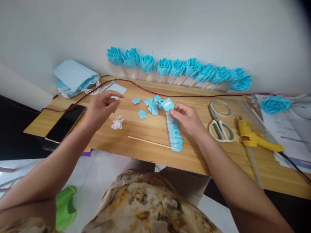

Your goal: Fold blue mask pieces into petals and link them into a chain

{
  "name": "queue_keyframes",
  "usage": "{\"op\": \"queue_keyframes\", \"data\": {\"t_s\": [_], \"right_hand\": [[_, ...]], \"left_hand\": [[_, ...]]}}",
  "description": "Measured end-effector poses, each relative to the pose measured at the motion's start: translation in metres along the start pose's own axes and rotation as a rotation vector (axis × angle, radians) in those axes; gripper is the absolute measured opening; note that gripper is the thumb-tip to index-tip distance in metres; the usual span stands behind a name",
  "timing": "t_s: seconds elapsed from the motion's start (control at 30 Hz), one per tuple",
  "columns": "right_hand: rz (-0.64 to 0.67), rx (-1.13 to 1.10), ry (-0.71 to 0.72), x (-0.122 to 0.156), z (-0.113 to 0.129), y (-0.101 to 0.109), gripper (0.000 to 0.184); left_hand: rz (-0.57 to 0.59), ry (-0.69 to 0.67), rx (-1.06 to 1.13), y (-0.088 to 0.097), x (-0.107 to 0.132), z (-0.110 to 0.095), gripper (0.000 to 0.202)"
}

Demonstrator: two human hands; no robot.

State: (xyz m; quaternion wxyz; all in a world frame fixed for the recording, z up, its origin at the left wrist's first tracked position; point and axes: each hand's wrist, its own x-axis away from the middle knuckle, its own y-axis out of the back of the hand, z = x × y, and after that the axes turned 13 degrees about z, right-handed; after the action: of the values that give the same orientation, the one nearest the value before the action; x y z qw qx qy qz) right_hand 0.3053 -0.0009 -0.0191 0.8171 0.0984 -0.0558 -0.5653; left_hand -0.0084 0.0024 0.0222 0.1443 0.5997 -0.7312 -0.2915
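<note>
My right hand (186, 117) pinches a folded blue petal (167, 104) at the top of a row of overlapping blue petals (175, 134) lying on the wooden table (145, 152). My left hand (102, 106) hovers above the table with fingers curled and fingertips together; whether they hold a scrap is too small to tell. A pile of small white paper scraps (117, 123) lies just under it. Loose blue petals (152, 106) are scattered between my hands. A thin wooden stick (150, 142) lies near the front edge.
Several finished blue paper flowers (179, 68) lean against the wall. White scissors (221, 124) and a yellow glue gun (254, 137) lie to the right. A black phone (65, 123) and a stack of blue sheets (74, 77) are at the left. A red-black wire (194, 95) crosses the back.
</note>
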Motion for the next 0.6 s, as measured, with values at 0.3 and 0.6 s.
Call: {"op": "queue_keyframes", "data": {"t_s": [0.3, 0.6], "right_hand": [[0.013, -0.018, -0.014, -0.001, -0.002, 0.003, 0.021], [0.008, -0.009, -0.008, 0.0, -0.005, 0.002, 0.019]], "left_hand": [[-0.179, 0.21, -0.876, 0.021, 0.157, 0.087, 0.047], [-0.003, 0.325, -0.896, 0.013, 0.144, 0.083, 0.052]]}}
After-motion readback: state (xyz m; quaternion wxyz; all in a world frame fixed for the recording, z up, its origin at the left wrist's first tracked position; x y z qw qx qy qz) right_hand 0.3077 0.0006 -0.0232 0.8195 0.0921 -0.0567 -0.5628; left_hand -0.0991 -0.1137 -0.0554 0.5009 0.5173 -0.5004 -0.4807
